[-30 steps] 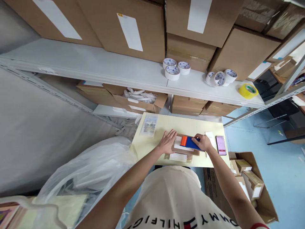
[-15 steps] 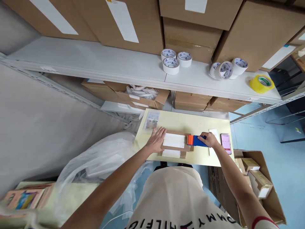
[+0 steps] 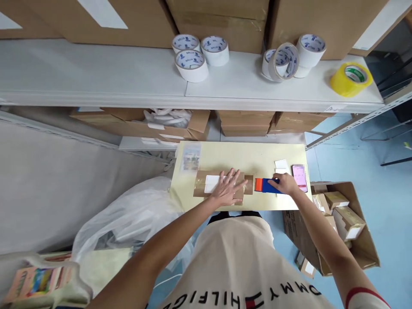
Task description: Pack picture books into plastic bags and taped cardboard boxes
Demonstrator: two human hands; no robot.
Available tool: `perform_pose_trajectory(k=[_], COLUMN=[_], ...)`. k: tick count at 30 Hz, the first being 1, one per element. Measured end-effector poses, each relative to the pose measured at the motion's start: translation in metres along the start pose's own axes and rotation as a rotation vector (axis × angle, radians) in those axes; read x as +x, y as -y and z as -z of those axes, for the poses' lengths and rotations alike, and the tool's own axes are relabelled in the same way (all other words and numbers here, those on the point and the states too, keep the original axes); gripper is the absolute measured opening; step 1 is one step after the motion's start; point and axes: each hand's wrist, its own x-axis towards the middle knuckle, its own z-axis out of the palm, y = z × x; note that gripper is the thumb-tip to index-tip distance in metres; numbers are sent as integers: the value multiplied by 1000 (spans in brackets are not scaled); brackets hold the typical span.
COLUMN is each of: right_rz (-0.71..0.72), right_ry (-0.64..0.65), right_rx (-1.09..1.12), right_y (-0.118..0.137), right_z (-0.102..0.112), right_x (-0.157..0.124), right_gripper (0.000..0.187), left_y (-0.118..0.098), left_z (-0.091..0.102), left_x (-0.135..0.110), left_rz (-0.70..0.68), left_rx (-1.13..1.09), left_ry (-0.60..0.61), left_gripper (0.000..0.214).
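Observation:
On the pale yellow table (image 3: pixel 244 155) lies a flat brown cardboard parcel (image 3: pixel 200 184) with a white label. My left hand (image 3: pixel 229 190) rests flat on top of it with fingers spread. My right hand (image 3: pixel 285 184) grips a blue and orange scraper (image 3: pixel 264 185), which lies on the table just right of the parcel's end. A pink-screened phone (image 3: pixel 299 177) and small white slips (image 3: pixel 281 164) sit beside my right hand.
A white shelf (image 3: pixel 128 81) above carries several white tape rolls (image 3: pixel 191 64) and a yellow roll (image 3: pixel 350 78), with big cartons behind. An open carton of small boxes (image 3: pixel 341 214) stands on the blue floor at right. A clear plastic bag (image 3: pixel 128 223) bulges at left.
My left hand moved from the parcel's left edge onto its top. The scraper stays off the parcel's right end, in my right hand. The camera tilted down and closer.

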Motion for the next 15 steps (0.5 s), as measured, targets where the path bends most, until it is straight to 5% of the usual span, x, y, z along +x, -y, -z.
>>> perform_pose_trajectory(k=[6,12,15], right_rz=[19,-219,-141], right_ry=[12,-175,-264], right_rx=[-117,110,246], right_y=[76,34,21], right_z=[-20,-44,-77], right_x=[17,11,13], right_gripper=[25,34,46], left_y=[-23,-30,-22], left_z=[3,-4,-5], left_x=[10,14,6], left_rz=[78,159,138], left_rx=[36,8,-33], left_ry=[18,-55,-89], left_gripper=[61,72,87])
